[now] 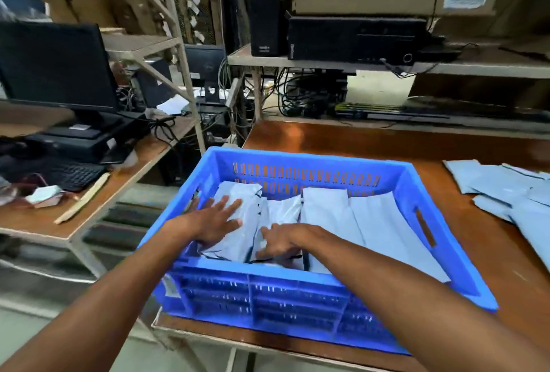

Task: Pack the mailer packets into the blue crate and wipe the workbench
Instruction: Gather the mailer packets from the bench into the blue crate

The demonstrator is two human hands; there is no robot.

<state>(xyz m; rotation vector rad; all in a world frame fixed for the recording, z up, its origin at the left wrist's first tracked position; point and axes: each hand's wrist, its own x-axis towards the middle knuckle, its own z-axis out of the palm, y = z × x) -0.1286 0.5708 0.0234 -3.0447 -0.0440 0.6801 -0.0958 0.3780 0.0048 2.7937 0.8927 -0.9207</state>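
Observation:
A blue crate (440,202) stands on the brown workbench (342,139), at its near left corner. Several pale grey mailer packets (357,217) lie inside it. My left hand (215,217) lies flat with straight fingers on the packets at the crate's left side. My right hand (281,242) is inside the crate just right of it, fingers bent down onto a packet's edge; whether it pinches the packet is unclear. More loose mailer packets (506,190) lie in a spread pile on the workbench to the right of the crate.
A second bench at the left carries a monitor (56,65), a keyboard (71,173) and small items. Behind the workbench, a shelf holds computer cases (354,38) and tangled cables. A gap with floor separates the two benches.

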